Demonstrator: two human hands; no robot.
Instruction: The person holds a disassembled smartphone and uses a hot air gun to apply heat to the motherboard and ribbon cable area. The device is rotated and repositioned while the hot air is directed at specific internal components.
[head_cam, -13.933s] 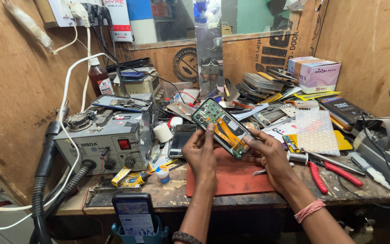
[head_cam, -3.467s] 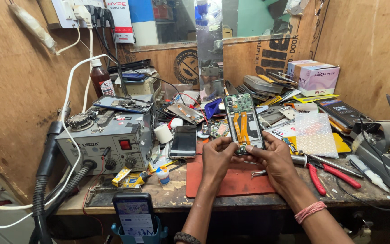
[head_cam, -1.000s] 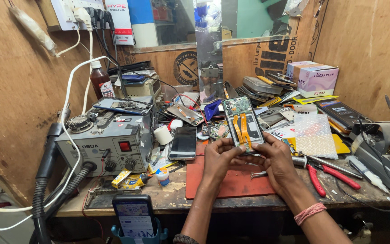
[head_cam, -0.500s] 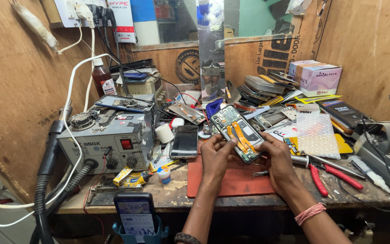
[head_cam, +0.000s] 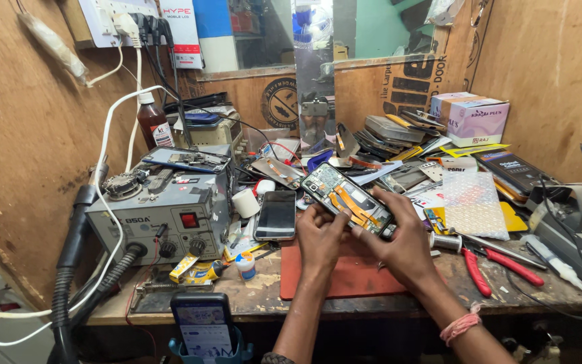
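Above the red mat (head_cam: 351,278), both the left hand (head_cam: 319,237) and right hand (head_cam: 401,237) pinch the opened phone (head_cam: 348,200) by its edges, a light, rigid, likely fragile thing whose exposed orange flex cables are best avoided.

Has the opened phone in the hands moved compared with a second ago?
Yes. The opened phone, held by the left hand and right hand, has tipped from near upright to slanted, its top now leaning left toward the dark phone lying flat on the bench.

both hands (head_cam: 365,236) raised together, fingers curled
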